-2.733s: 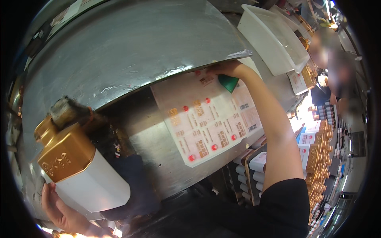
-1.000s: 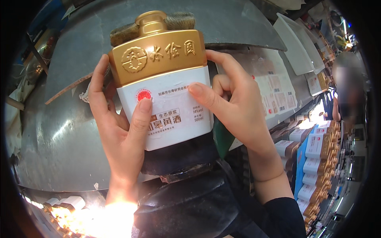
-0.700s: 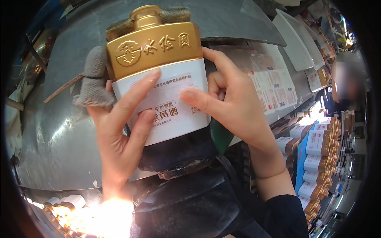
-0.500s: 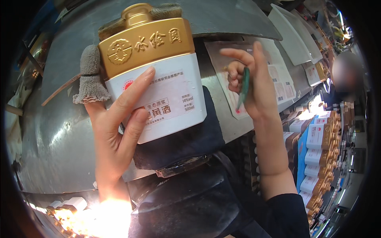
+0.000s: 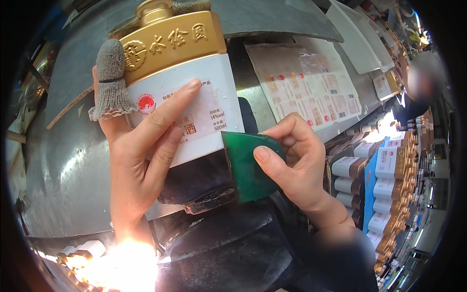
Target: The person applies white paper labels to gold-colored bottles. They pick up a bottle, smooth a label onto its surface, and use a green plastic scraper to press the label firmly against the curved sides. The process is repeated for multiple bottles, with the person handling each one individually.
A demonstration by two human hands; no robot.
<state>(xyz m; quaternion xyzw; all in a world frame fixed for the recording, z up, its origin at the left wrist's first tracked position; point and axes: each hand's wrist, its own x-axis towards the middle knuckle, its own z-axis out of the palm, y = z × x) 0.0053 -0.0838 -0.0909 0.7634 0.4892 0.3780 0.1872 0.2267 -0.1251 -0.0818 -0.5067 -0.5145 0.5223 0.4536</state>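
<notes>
A flat bottle [image 5: 165, 73] with a gold shoulder and neck and a white body lies tilted, its neck away from me. My left hand [image 5: 141, 141] grips it from the left, thumb and index finger pressing on the label [image 5: 209, 109] on its front. A grey knitted finger cover [image 5: 111, 82] sits on another finger of that hand. In my right hand [image 5: 296, 170] a green, flat, translucent scraper [image 5: 248, 170] is pinched between thumb and fingers. The scraper's upper corner is at the bottle's lower right edge; whether they touch I cannot tell.
Under the bottle are a dark pad [image 5: 209, 177] and a rolled cloth [image 5: 124, 29]. Label sheets [image 5: 311, 90] lie right on the metal table [image 5: 63, 155]. White trays [image 5: 355, 39] are beyond. Rows of similar bottles [image 5: 386, 187] stand right; a person [image 5: 423, 92] is farther off.
My right hand has come down and left, turning the green scraper flat beside the bottle. The bottle and my left hand have shifted slightly left.
</notes>
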